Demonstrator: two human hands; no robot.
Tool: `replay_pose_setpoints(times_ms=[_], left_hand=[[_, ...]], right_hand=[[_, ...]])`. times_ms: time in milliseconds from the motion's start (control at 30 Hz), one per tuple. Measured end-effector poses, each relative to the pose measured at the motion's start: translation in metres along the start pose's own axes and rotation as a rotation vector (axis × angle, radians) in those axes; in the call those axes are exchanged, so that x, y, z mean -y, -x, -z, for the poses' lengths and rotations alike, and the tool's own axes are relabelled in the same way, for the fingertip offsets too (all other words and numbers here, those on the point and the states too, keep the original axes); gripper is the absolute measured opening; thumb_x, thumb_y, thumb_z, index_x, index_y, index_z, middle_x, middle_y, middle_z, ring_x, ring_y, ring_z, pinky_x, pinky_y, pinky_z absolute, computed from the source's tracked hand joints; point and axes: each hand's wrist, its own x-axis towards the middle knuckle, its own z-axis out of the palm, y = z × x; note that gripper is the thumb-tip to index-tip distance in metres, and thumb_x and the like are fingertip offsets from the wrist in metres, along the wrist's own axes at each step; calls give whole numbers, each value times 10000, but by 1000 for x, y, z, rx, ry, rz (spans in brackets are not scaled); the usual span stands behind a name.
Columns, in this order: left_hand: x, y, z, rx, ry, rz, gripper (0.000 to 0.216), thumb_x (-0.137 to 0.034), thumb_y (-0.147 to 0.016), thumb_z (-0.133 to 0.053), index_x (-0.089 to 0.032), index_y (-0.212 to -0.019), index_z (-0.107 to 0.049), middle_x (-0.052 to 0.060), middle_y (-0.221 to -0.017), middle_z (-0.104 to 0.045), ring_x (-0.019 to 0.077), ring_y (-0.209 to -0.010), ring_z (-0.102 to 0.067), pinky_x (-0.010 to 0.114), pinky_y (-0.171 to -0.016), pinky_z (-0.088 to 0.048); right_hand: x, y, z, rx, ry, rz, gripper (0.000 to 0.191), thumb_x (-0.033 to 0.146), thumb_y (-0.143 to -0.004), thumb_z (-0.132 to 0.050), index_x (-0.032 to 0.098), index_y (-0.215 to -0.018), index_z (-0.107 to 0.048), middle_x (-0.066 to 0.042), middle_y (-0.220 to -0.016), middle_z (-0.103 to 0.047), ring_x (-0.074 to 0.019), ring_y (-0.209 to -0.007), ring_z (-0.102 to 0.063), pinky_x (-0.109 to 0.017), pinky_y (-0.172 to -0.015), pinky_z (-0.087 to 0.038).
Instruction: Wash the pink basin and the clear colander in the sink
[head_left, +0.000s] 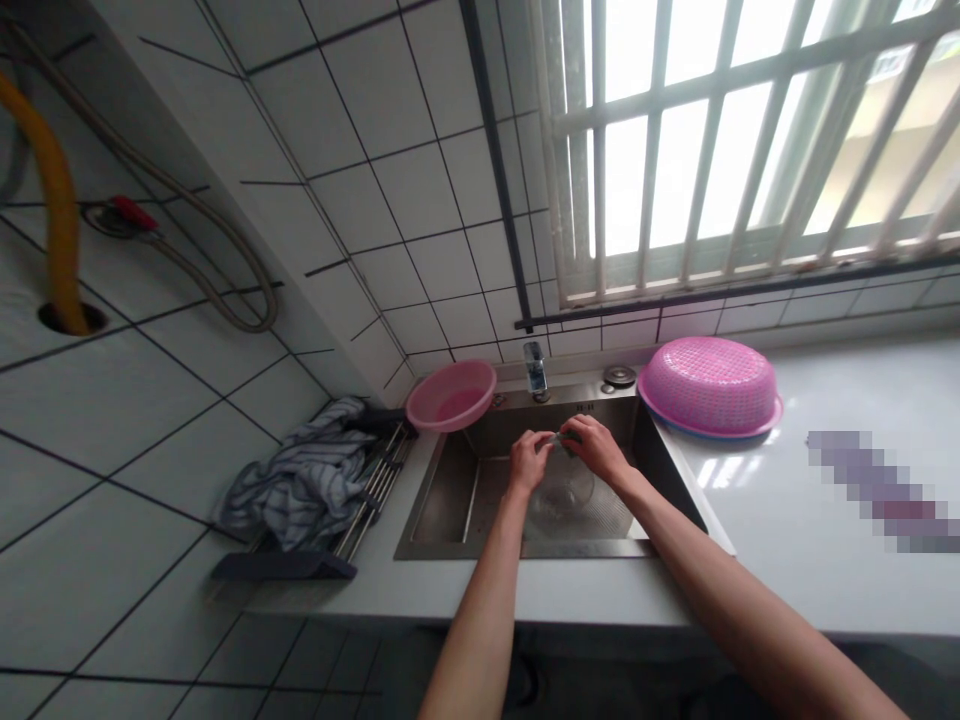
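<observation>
Over the steel sink (pixel 480 480), my left hand (pixel 529 460) and my right hand (pixel 596 445) meet with fingers closed. Pinched between their fingertips is a small pale-green thing (pixel 557 439), too small and too covered by fingers to name. Below the hands, a clear round bowl (pixel 562 492) rests in the sink, partly hidden by my arms. A metal faucet (pixel 535 368) stands behind the hands at the sink's back edge.
At the sink's back left corner sits a pink basin (pixel 451 396). An upturned pink basket (pixel 711 385) lies to the right. Striped cloth (pixel 307 475) covers part of a metal rack (pixel 373 500) on the left. A barred window (pixel 720 160) is behind the counter (pixel 832 400).
</observation>
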Motion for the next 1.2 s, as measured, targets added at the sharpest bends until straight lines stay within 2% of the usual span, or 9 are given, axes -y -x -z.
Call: replay_pose_setpoints(times_ms=[200,333,467,533,700,800,1000,1100,1200], left_hand=[[4,-3,14,-84,-19,58,215,-119,-907,-743,-227,-1084,-800,46,-1008,-763,178,-949,-717,303,-897,-544],[2,-3,10,-18,-9,46,232,-119,-902,-739,-235,-1093,-801,47,-1021,-767,176,-939,-722,305,-897,-555],[0,-1,6,36,-3,21,204,-133,-900,-736,-233,-1065,-803,45,-1001,-762,175,-915,-719,307,-882,-560],[1,-2,8,9,0,23,198,-134,-899,-730,-234,-1055,-799,43,-1002,-758,178,-931,-715,316,-903,-556],[6,-7,15,-159,77,98,176,-103,-879,-723,-208,-1012,-770,49,-1007,-752,182,-973,-718,312,-919,-550],[5,-7,18,-200,39,97,204,-68,-884,-695,-206,-1022,-753,51,-1021,-749,186,-994,-710,314,-933,-539],[-10,-2,18,-109,-179,-35,290,-113,-885,-750,-253,-1139,-744,49,-1105,-759,227,-1073,-669,359,-987,-509],[-12,-1,18,-108,-203,-16,179,-152,-933,-722,-258,-1070,-770,42,-1060,-773,214,-1037,-683,342,-957,-516],[-8,-2,22,-140,-189,46,168,-183,-941,-735,-260,-1081,-786,45,-1057,-787,205,-1018,-705,336,-949,-524]], right_hand=[[-22,0,4,-9,39,-152,209,139,-858,-774,233,-1041,-739,-43,-1014,-746,-221,-930,-689,-330,-862,-532],[-11,-1,-2,15,80,-40,248,152,-886,-756,235,-1119,-754,-73,-1102,-740,-239,-1021,-679,-346,-926,-542],[4,-2,-6,85,127,58,208,159,-917,-727,235,-1109,-755,-77,-1087,-734,-245,-1030,-667,-343,-939,-541],[2,-1,-4,68,129,24,209,151,-913,-723,237,-1102,-746,-74,-1093,-738,-246,-1036,-667,-344,-940,-535],[-18,1,5,-102,101,-185,177,164,-907,-695,215,-1076,-703,-71,-1062,-736,-239,-990,-678,-341,-886,-517],[-20,2,6,-110,74,-239,147,171,-910,-674,214,-1050,-681,-60,-1036,-745,-230,-951,-696,-324,-843,-504],[0,1,0,-5,35,-139,202,152,-922,-669,248,-1098,-688,-42,-1084,-769,-220,-939,-728,-302,-810,-508],[6,1,-1,21,43,-100,288,173,-942,-682,274,-1210,-705,-49,-1138,-763,-222,-962,-741,-305,-833,-531],[4,1,0,33,40,-91,326,209,-965,-690,294,-1277,-725,-55,-1148,-760,-222,-994,-747,-306,-869,-548]])
